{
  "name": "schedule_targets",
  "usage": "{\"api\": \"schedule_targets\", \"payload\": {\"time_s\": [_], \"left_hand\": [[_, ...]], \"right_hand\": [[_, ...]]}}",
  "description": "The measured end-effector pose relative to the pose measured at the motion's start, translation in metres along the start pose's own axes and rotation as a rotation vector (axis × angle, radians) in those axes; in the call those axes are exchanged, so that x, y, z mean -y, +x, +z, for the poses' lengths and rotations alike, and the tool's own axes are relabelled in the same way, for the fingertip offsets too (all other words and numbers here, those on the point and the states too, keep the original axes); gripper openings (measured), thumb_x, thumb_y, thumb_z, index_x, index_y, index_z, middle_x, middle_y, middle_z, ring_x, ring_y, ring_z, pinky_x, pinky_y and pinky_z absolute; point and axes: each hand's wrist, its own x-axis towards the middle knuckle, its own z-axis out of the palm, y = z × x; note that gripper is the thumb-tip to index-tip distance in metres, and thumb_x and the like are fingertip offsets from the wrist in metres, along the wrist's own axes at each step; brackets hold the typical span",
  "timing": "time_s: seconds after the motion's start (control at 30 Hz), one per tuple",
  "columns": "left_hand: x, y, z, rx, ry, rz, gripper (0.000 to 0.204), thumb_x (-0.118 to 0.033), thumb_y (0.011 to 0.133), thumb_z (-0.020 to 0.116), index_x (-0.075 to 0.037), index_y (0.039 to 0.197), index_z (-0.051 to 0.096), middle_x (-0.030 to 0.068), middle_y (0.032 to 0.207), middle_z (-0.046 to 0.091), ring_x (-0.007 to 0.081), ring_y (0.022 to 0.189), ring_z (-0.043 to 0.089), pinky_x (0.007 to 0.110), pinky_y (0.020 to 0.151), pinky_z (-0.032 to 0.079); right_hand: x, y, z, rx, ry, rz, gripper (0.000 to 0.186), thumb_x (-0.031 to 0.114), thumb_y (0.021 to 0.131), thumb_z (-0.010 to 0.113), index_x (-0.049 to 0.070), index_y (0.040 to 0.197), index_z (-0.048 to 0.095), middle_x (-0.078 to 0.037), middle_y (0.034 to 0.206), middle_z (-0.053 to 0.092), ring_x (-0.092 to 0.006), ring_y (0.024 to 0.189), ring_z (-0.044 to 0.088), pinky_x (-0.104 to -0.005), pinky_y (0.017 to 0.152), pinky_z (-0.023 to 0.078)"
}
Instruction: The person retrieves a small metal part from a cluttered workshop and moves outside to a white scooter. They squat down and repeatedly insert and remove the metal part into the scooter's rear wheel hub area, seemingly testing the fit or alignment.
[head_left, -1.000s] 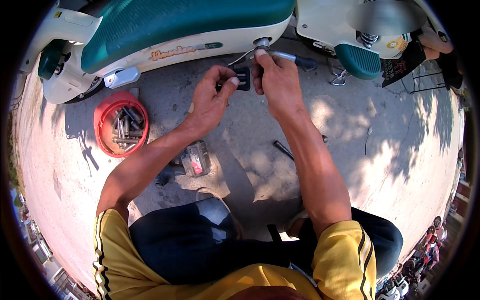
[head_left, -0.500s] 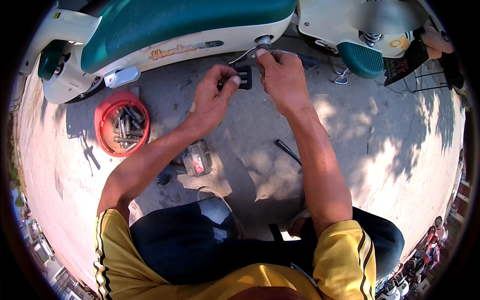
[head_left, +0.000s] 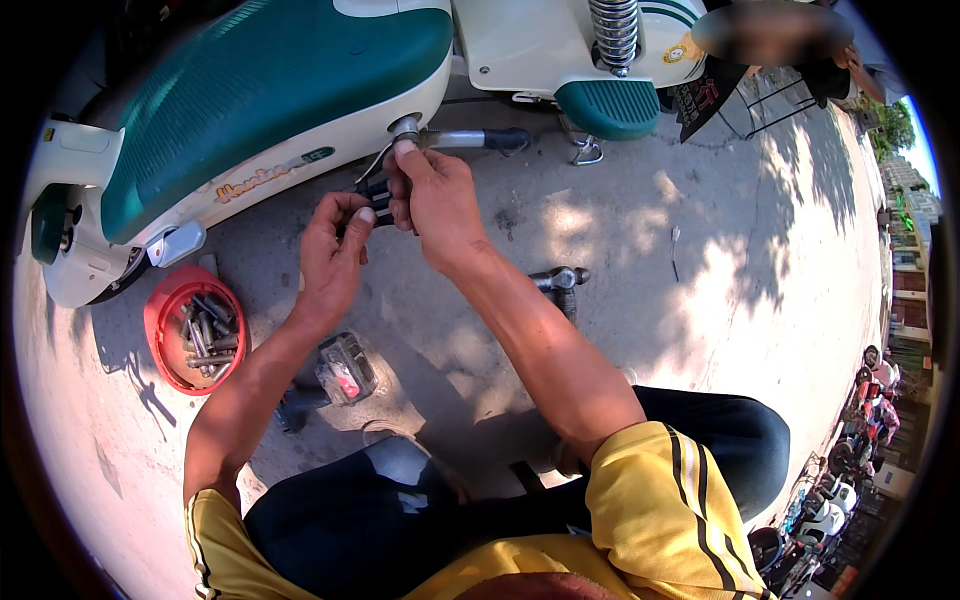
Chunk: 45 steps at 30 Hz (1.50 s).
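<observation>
My left hand (head_left: 333,245) is closed on a black slotted pedal (head_left: 378,197), gripping it between thumb and fingers. Beside it my right hand (head_left: 442,200) is closed, its thumb and fingers on a round metal fitting (head_left: 405,127) that sticks out from the lower side of a cream and green scooter (head_left: 290,110). A thin metal crank arm (head_left: 375,163) slants between the fitting and the pedal; the right fingers partly cover where they meet. To the right of the fitting lies a silver bar with a black end (head_left: 507,140).
A red helmet-like bowl (head_left: 158,335) holds several metal sockets. Near my knees lies a power tool with a battery pack (head_left: 346,370). My right forearm partly hides a metal tool (head_left: 562,283). A green footrest (head_left: 610,108) juts from the scooter; another person is at upper right.
My view has swung right, so the scooter and both hands appear farther left and lower. My hands are closer together, still on the pedal and the fitting. The metal tool shows more.
</observation>
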Motion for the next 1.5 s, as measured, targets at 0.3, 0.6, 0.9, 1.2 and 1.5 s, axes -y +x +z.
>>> {"api": "schedule_targets", "payload": {"time_s": [0.3,0.6,0.9,1.2,1.5], "left_hand": [[-0.008,-0.002,0.004,-0.048,-0.003,0.018,0.018,-0.018,0.103,0.061,-0.002,0.111,0.06,0.0025,0.089,0.064,0.0058,0.064,0.049,0.024,0.055,0.041],[-0.012,-0.002,0.001,0.047,-0.013,-0.067,0.023,-0.024,0.106,0.058,-0.003,0.116,0.059,0.0037,0.097,0.067,0.0065,0.082,0.056,0.022,0.059,0.045],[-0.026,-0.007,0.016,0.22,-0.229,-0.191,0.03,-0.03,0.106,0.056,-0.002,0.115,0.061,0.0064,0.094,0.071,0.0124,0.081,0.064,0.027,0.06,0.051],[-0.029,-0.005,0.026,0.162,-0.4,-0.386,0.034,-0.035,0.105,0.059,-0.003,0.112,0.053,0.01,0.088,0.069,0.0189,0.077,0.07,0.032,0.066,0.056],[-0.048,-0.012,0.029,0.25,-0.515,-0.502,0.027,-0.031,0.105,0.06,-0.005,0.106,0.054,0.0094,0.088,0.071,0.0182,0.076,0.07,0.031,0.069,0.057]], "right_hand": [[0.011,0.001,-0.005,0.01,0.242,0.205,0.027,0.026,0.103,0.061,0.002,0.09,0.061,-0.001,0.069,0.053,-0.0102,0.052,0.048,-0.0274,0.045,0.036],[0.013,0.003,-0.009,-0.053,0.042,0.096,0.025,0.018,0.094,0.074,0.0,0.085,0.06,-0.005,0.071,0.057,-0.0113,0.057,0.051,-0.0256,0.049,0.041],[0.017,-0.002,0.002,-0.136,0.031,0.13,0.025,0.016,0.096,0.07,0.001,0.079,0.06,-0.005,0.065,0.058,-0.0139,0.051,0.049,-0.0298,0.048,0.04],[0.009,-0.004,0.01,-0.186,0.203,0.096,0.025,0.015,0.097,0.068,0.001,0.078,0.06,-0.007,0.072,0.059,-0.0149,0.062,0.053,-0.0308,0.054,0.043],[0.01,0.0,0.002,-0.128,0.105,0.132,0.024,0.02,0.099,0.068,0.0,0.087,0.061,-0.007,0.08,0.058,-0.0172,0.069,0.056,-0.0327,0.057,0.049]]}}
